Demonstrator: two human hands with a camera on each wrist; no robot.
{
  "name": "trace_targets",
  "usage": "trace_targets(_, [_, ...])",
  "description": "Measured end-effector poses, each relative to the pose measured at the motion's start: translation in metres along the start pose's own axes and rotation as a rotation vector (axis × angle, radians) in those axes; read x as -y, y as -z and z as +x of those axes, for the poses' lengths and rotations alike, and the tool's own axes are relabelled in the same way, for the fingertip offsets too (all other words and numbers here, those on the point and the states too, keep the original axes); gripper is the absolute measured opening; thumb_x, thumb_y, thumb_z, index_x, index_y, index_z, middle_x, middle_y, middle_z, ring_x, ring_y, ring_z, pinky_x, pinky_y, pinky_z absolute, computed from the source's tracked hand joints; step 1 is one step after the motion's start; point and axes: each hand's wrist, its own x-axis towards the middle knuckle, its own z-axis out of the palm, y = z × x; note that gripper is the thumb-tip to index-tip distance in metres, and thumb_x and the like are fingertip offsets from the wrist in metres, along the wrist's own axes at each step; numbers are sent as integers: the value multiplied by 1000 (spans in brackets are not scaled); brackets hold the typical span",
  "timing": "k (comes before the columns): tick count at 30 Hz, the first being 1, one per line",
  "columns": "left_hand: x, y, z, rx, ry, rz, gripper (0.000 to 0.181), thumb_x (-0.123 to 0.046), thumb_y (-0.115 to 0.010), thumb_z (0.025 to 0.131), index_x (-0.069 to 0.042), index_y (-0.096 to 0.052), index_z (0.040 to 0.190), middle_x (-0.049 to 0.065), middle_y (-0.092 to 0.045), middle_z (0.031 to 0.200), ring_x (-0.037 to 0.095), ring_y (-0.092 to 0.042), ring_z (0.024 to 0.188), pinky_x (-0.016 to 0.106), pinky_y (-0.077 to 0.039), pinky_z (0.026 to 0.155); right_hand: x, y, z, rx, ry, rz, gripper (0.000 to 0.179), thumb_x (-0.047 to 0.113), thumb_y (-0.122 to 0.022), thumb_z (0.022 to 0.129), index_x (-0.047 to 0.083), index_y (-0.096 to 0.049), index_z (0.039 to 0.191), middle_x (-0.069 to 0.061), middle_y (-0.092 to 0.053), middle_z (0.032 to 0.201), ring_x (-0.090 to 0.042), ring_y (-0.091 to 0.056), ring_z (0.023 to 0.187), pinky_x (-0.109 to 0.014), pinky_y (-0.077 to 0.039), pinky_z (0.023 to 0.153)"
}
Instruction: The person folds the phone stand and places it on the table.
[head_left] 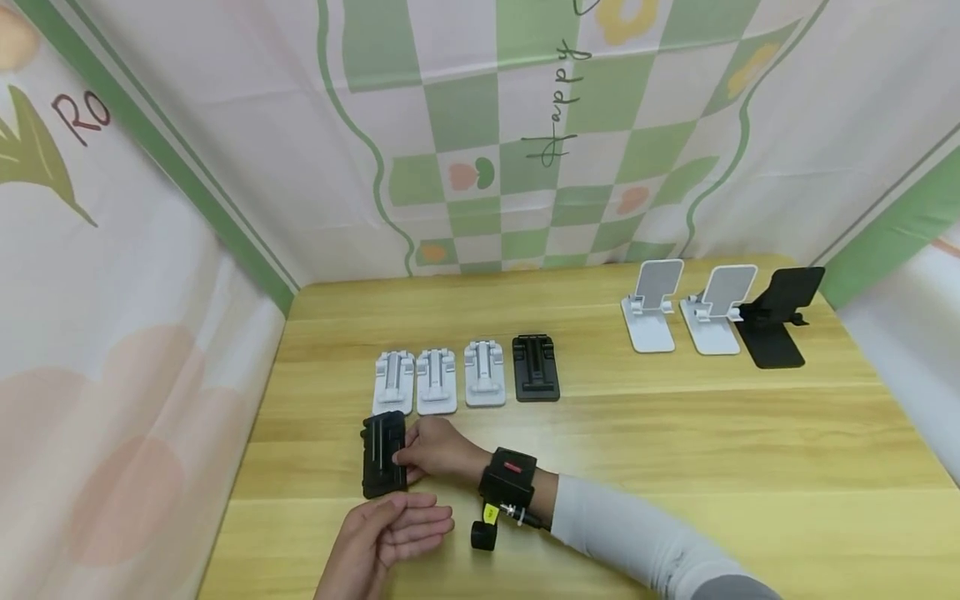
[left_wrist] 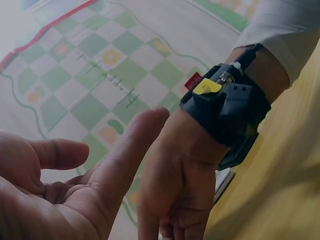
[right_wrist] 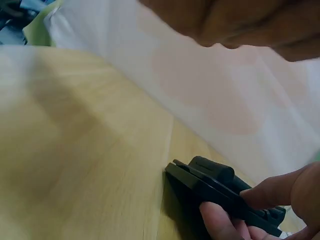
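Observation:
My right hand (head_left: pixel 442 450) pinches the right edge of a folded black phone stand (head_left: pixel 384 454) at the left of the table. In the right wrist view the thumb lies on top of the black stand (right_wrist: pixel 215 190) and the fingers are beneath it; one edge is tilted up from the wood. My left hand (head_left: pixel 390 533) is held palm up just in front of that stand, its fingers straight and holding nothing. Directly behind stands a row of folded phone stands: white ones (head_left: pixel 393 382) (head_left: pixel 437 382) (head_left: pixel 484 373) and a black one (head_left: pixel 536 368).
At the back right, two unfolded white phone stands (head_left: pixel 652 308) (head_left: pixel 720 308) and an unfolded black one (head_left: pixel 776 317) stand upright side by side. The wooden table (head_left: pixel 645 442) meets a patterned cloth curtain (head_left: pixel 465 208) at the back and left.

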Motion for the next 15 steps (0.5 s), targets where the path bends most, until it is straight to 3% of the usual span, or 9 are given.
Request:
trace_targets(5, [-1, -3, 2, -3, -19, -17, 44, -20, -38, 105, 16, -51, 125, 21, -68, 116, 36, -61, 112, 50, -46, 98, 0, -3, -1, -36, 3, -184, 16, 13, -75, 79, 6, -63, 69, -6, -66, 56, -15, -66, 50, -21, -54, 46])
trace_targets(10, [-1, -4, 1, 0, -20, -52, 40, -20, -38, 105, 11, -55, 124, 21, -68, 117, 36, -61, 113, 52, -42, 100, -8, -5, -4, -72, 65, -322, 29, 18, -78, 73, 12, -57, 54, 5, -54, 42, -6, -53, 39, -16, -37, 36])
trace_targets(15, [-1, -6, 1, 27, -14, -53, 38, -21, -37, 106, 5, -59, 122, 20, -68, 117, 35, -60, 113, 50, -43, 100, -14, -6, -6, -125, 128, -359, 34, 17, -80, 70, 11, -48, 61, 7, -41, 50, -6, -44, 44, -17, -30, 40])
